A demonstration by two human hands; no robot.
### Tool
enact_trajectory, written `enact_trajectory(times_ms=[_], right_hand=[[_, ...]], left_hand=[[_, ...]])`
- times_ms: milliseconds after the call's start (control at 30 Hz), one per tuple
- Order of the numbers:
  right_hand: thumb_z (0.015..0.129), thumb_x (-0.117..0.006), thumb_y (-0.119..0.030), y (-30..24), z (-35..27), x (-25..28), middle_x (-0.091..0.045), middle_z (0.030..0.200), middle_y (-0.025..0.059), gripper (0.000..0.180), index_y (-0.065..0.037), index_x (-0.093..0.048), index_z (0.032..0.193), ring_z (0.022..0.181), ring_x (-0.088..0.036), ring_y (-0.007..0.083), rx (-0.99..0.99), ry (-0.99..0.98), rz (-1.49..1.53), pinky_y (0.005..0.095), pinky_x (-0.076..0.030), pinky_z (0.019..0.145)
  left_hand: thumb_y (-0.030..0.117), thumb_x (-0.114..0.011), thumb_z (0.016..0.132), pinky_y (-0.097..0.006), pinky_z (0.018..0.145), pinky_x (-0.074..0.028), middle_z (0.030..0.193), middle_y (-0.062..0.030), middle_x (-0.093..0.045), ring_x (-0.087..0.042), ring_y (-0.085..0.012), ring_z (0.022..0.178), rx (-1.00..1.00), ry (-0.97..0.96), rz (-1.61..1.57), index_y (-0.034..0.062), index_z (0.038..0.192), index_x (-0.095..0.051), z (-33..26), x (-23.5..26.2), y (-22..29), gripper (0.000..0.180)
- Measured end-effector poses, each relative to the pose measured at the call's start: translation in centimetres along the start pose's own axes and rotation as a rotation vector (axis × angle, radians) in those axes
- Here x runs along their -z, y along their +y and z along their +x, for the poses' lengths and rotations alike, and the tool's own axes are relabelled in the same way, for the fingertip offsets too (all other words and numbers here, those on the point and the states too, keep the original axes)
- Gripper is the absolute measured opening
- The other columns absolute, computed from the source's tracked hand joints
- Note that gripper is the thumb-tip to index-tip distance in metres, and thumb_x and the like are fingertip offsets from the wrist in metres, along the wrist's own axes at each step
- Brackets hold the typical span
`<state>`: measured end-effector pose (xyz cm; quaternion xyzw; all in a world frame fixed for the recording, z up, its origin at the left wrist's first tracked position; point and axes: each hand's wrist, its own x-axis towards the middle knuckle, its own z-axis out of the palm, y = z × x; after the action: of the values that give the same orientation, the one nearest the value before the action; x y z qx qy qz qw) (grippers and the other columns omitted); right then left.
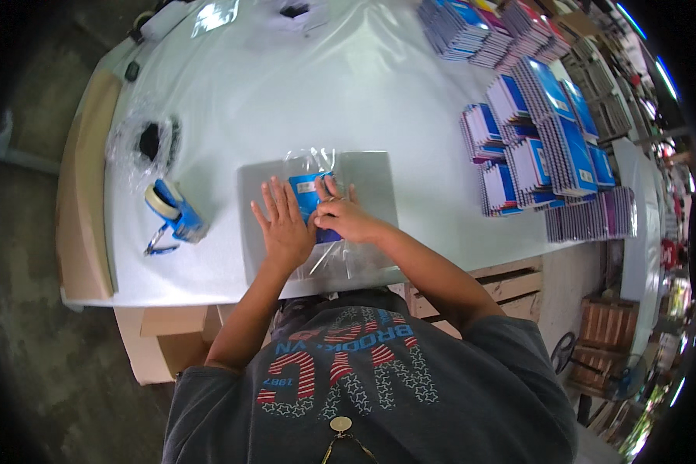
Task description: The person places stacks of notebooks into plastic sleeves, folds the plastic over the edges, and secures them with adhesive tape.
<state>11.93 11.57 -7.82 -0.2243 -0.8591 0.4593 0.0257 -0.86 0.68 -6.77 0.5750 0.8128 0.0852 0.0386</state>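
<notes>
A small blue notebook or booklet (pixel 305 186) with a white label lies inside a clear plastic sleeve (pixel 315 158) on a grey mat (pixel 375 182). My left hand (pixel 287 234) rests flat along its left side, fingers stretched and spread, the thumb touching its edge. From the right, my right hand (pixel 348 218) lies across the notebook, some fingers bent and others pointing away from me, spaced apart. A ring shows on one finger. Nothing is visibly gripped in either hand. Both hands cover much of the notebook's middle, and a darker blue-purple patch shows at its lower end.
To the left stands a blue tape dispenser (pixel 179 214), with small blue-handled snips (pixel 159 246) beside it. Crumpled clear plastic (pixel 135 147) lies behind. Stacks of spiral notebooks (pixel 568 155) fill the table's right side, with more notebook stacks (pixel 456 27) farther back. Brown cardboard (pixel 89 193) lines the left edge.
</notes>
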Motion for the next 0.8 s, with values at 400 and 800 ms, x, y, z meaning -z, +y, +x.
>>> enact_trajectory(times_ms=[400,800], right_hand=[[0.081,-0.059,-0.021,-4.1,-0.3,2.7,-0.010,0.152,0.0143,0.013,-0.011,-0.064,0.075,0.142,-0.002,0.0312,-0.145,-0.179,-0.262,0.0583,-0.001,0.109],[0.062,-0.077,-0.025,-4.4,0.7,2.6,-0.031,0.144,0.0074,0.080,-0.022,-0.039,0.133,0.137,-0.024,0.0278,-0.050,0.010,-0.330,0.0538,-0.029,0.102]], left_hand=[[0.011,-0.069,0.074,-0.043,0.092,-0.040,0.113,-0.0146,-0.059,-0.055,-0.0302,0.104,-0.093,0.354,-0.358,0.0050,0.114,-0.058,-6.4,3.7,-2.5,0.043],[0.040,-0.060,0.083,-0.019,0.035,-0.022,0.068,-0.0007,-0.046,-0.038,-0.0089,0.054,1.249,0.129,-1.263,0.0102,0.098,-0.058,-1.4,4.9,-22.7,0.033]])
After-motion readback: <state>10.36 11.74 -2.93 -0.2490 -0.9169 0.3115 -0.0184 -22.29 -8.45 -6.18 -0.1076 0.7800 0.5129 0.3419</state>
